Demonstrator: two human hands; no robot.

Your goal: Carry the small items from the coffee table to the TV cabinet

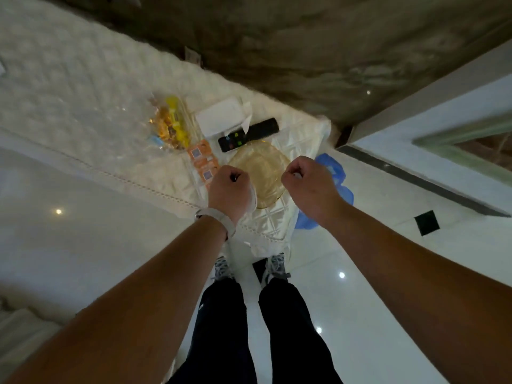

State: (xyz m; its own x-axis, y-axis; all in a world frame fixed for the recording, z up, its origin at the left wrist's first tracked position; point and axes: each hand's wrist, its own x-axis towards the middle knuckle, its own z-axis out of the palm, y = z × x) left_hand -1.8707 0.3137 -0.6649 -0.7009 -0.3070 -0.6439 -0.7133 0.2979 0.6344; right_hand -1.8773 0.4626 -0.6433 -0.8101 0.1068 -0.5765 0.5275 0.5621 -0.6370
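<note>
An amber glass plate [263, 173] is at the near corner of a surface covered by a white quilted cloth [83, 92]. My left hand [230, 189] is closed on the plate's left rim and my right hand [307, 184] on its right rim. The plate's far edge overlaps a black remote [249, 134]. Behind the remote sits a white tissue box [220, 116]. Left of it stands a clear dish of yellow and orange sweets [171, 126]. Orange packets [203, 162] lie just left of my left hand.
A blue plastic bag [336, 173] lies on the floor past the corner, under my right hand. Glossy white floor tiles [360, 273] surround my feet, with a black square [426, 223] at right. A dark marbled slab [304, 51] runs behind the cloth.
</note>
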